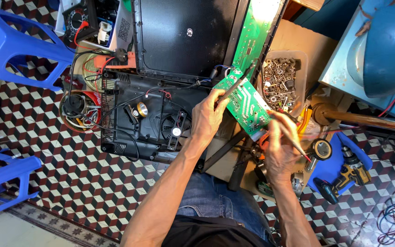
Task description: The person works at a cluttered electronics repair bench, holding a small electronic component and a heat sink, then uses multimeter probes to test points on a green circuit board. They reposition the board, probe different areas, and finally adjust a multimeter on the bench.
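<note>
My left hand [209, 116] grips a black probe [233, 87] whose tip rests on a green circuit board [245, 103]. My right hand [280, 148] pinches a thin red probe [298, 148] at the board's lower right edge. The board lies tilted over the corner of an opened black appliance base [147, 119] with a fan [174, 128] and a round capacitor [140, 110]. A second long green board [254, 34] runs along the edge of the black lid panel [184, 36].
A clear tub of screws and metal parts [282, 80] sits right of the board. A multimeter [78, 18] lies top left, a coil of wires [78, 110] left. Blue stools [14, 45] stand left. A cordless drill [344, 176] and tape roll [321, 148] lie right.
</note>
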`<state>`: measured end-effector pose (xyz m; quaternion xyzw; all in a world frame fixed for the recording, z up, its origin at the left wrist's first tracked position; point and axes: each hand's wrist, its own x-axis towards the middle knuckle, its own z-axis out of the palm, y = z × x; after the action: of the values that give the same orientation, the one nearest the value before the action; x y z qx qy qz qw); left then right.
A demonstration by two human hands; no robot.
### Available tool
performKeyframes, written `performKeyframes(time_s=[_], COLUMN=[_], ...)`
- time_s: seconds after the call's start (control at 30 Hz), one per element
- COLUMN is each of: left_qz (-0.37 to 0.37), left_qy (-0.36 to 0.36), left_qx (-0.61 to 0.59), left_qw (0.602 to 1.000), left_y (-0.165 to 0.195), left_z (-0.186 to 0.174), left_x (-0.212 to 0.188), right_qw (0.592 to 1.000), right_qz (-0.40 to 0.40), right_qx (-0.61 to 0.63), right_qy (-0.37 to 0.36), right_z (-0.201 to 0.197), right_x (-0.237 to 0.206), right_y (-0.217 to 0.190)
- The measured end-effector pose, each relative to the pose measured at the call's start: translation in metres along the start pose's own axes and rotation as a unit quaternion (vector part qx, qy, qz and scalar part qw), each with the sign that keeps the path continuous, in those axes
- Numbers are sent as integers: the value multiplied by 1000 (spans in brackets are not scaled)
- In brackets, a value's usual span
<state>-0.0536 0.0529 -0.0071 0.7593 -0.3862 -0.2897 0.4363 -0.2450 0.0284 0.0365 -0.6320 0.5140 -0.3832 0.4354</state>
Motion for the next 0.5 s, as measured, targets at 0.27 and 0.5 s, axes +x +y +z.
performKeyframes(time_s=[0.27,0.5], left_qz=[1,58], left_qy=[-25,-3], left_qx=[26,101], left_qw=[999,993], left_y=[-1,-8], left_z=[-10,-28], left_x=[3,-11], right_qw=[994,995], right_qz=[13,30], right_qx=[35,41], right_qy=[-99,-81], right_z=[26,30], right_x=[19,14], right_y=[15,25])
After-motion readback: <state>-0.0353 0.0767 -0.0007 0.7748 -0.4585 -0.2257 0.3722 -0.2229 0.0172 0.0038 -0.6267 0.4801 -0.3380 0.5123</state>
